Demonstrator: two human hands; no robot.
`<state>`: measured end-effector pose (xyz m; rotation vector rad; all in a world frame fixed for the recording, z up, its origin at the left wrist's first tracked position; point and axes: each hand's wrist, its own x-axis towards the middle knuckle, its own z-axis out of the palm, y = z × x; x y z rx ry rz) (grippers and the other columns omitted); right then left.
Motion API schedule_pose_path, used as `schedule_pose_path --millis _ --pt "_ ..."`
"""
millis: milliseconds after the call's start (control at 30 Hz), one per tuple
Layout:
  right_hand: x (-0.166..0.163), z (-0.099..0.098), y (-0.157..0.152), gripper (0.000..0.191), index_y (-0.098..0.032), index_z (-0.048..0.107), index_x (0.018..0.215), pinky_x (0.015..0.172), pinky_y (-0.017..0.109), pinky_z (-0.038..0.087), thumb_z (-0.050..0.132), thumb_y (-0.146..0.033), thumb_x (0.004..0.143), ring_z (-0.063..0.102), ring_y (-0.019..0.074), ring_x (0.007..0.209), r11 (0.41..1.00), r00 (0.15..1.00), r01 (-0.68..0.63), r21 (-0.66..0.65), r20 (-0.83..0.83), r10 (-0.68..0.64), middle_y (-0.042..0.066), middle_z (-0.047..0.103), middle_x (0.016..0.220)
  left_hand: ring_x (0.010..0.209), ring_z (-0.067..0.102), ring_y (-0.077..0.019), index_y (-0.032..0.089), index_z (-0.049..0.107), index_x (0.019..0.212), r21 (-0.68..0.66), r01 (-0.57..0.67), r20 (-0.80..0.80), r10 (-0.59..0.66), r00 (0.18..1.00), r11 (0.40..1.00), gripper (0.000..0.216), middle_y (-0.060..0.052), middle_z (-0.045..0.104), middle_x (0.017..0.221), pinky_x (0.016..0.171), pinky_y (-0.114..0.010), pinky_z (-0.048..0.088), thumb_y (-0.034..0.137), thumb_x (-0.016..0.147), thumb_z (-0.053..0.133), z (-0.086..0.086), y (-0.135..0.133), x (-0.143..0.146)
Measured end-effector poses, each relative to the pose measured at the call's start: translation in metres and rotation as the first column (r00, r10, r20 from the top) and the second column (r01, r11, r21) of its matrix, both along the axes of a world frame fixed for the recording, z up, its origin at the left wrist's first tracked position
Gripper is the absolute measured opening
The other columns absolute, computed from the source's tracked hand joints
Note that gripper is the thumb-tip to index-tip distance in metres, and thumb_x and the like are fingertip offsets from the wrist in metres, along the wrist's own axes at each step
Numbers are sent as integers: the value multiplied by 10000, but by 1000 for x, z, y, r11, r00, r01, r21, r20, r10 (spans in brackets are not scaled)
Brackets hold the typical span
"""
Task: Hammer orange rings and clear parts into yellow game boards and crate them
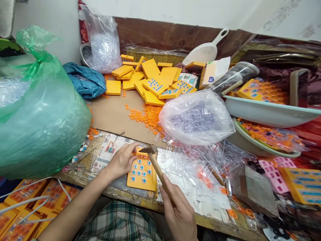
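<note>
My right hand [179,209] is wrapped around the wooden handle of a hammer [158,169]. The hammer's metal head is just over the top edge of a yellow plastic panel [137,182] dotted with small blue-and-white pieces. At that same edge, a row of orange pieces [141,155] runs across the panel. My left hand [122,160] is at the panel's upper left corner, thumb and forefinger closed together by the orange pieces. Whatever is between those fingertips is too small to make out. Under the panel lies the worn wooden bench [115,194].
A bulging green bag [50,117] fills the left side. Yellow panels [150,68] are heaped at the back, near loose orange rings [150,115]. An open bag of clear pieces [195,117] stands ahead; a stone block [253,190] and loaded basins [265,112] are on the right.
</note>
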<state>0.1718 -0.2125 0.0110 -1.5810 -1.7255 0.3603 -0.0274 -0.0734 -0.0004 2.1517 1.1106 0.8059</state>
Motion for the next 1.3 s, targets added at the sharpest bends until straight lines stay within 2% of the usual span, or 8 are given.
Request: schedule_pose_path --millis 133,267,400,533,700,900,1067,1300 --pt "-5 5 4 555 -298 420 1408 681 201 529 493 -90 898 658 134 819 998 997 -10 68 77 4 60 666 1012 922 604 -214 181 417 1285 27 8 -20 -8 1000 1000 491 -76 623 974 838 -373 516 85 809 491 -6 2 2" --pt "-6 -2 2 467 -289 503 1355 535 157 506 454 -153 911 655 106 640 998 989 20 -55 150 -11 29 697 891 949 606 -209 186 380 1325 -33 4 17 -3 1000 999 546 -71 635 982 858 -375 513 77 804 498 -8 0 -1" --pt "0 -12 -1 422 -266 541 1322 764 223 544 509 -231 903 674 172 956 989 990 137 -53 -29 -139 51 683 1130 891 630 -179 183 368 1348 -135 -19 95 32 995 991 607 -60 659 997 839 -342 529 162 789 607 -2 13 -7" --pt "11 -20 0 473 -220 581 1284 935 346 498 606 -376 838 607 250 1121 898 871 403 -179 -226 -436 63 637 1247 952 627 -189 147 610 1105 37 -145 34 144 989 989 272 -101 658 1083 877 -332 514 176 842 548 10 66 10" --pt "20 -19 2 614 -185 554 1316 612 313 562 653 -458 775 679 232 746 833 749 427 -351 -379 -544 49 737 901 1016 606 -208 168 697 942 82 -60 -95 68 993 995 202 -72 678 1052 956 -345 465 105 798 570 4 126 62" --pt "13 -6 1 679 -203 473 1381 369 238 378 657 -459 779 419 112 385 764 643 392 -513 -441 -626 -66 536 507 900 624 -211 163 712 776 8 -45 -154 46 987 999 176 -66 685 862 886 -343 490 86 774 553 -8 137 87" --pt "13 -8 0 683 -202 495 1367 448 274 486 655 -486 767 569 155 484 780 679 402 -479 -416 -605 -8 686 683 873 631 -201 149 673 906 -51 -119 -135 111 985 992 248 -67 682 894 847 -340 509 33 736 536 2 118 74" --pt "13 -21 -13 459 -190 619 1240 944 399 501 626 -380 821 612 273 1105 890 842 392 -235 -298 -450 69 643 1234 933 617 -182 190 534 1135 -53 20 170 -11 985 998 309 -58 668 982 865 -330 506 123 834 523 19 3 31"
